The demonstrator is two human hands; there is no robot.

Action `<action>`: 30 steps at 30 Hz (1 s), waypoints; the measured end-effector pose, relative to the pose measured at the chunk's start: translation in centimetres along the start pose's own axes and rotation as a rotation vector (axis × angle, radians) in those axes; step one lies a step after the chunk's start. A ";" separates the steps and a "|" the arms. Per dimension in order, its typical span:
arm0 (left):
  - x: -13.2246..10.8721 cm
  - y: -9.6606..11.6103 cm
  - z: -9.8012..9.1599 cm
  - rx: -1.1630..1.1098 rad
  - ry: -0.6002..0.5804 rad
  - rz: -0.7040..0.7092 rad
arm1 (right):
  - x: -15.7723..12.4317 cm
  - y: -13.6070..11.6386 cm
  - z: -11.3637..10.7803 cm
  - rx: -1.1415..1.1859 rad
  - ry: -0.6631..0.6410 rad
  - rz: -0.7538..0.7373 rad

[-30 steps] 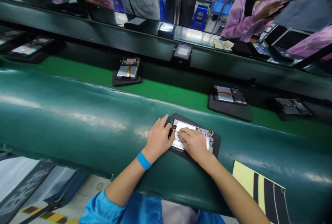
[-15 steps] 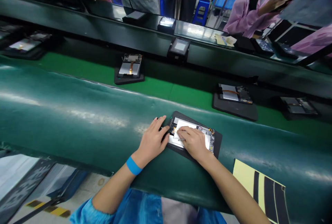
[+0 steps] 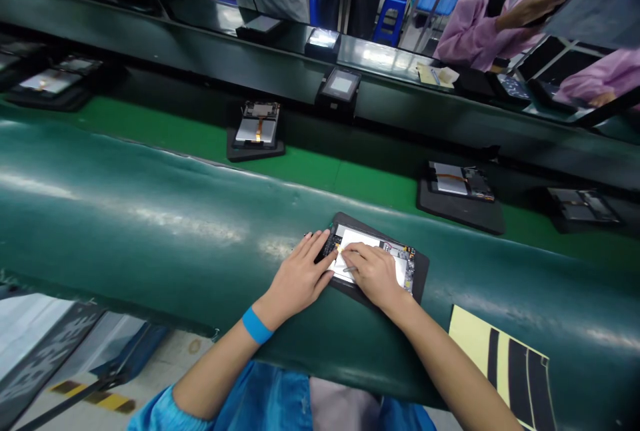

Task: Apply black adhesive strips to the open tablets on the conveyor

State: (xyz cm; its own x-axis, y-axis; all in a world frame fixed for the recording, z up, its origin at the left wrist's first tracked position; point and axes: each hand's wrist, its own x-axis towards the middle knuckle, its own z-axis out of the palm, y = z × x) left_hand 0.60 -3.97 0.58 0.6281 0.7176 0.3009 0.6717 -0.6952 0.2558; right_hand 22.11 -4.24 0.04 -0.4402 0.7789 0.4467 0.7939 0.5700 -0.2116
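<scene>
An opened tablet lay on a black pad on the near green worktop. Its long axis ran left to right at a slant, the left end a little farther away, the circuit-board end pointing right and slightly near. From left to right it showed a dark edge, a bright white panel and a crowded board. The left hand, above a blue wristband, was spread, its fingertips at the tablet's left end. The right hand hid the tablet's middle, its fingers bunched around a slim grey tool; whether the fingertips pinched anything else could not be told. Beyond, similar opened devices sat along a green strip: two far left, one left of centre, two right. At near right lay a yellow sheet with black stripes.
</scene>
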 end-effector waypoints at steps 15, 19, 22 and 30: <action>-0.2 0.1 0.5 -0.029 -0.029 -0.022 | 0.3 0.2 -0.3 0.000 0.009 -0.005; -0.3 0.0 0.3 -0.047 -0.021 -0.028 | 0.4 0.3 -0.6 0.035 -0.001 -0.012; -0.3 0.1 0.3 -0.064 -0.009 -0.038 | 0.4 0.3 -0.6 0.033 0.011 -0.003; -0.2 0.1 0.4 -0.057 -0.031 -0.044 | 0.5 0.3 -0.6 -0.032 -0.021 -0.023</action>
State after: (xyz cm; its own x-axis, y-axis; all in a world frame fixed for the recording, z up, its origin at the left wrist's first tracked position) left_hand 0.64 -4.17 0.20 0.6108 0.7480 0.2595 0.6765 -0.6634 0.3200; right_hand 22.35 -3.87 0.71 -0.4669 0.7709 0.4332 0.7963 0.5796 -0.1732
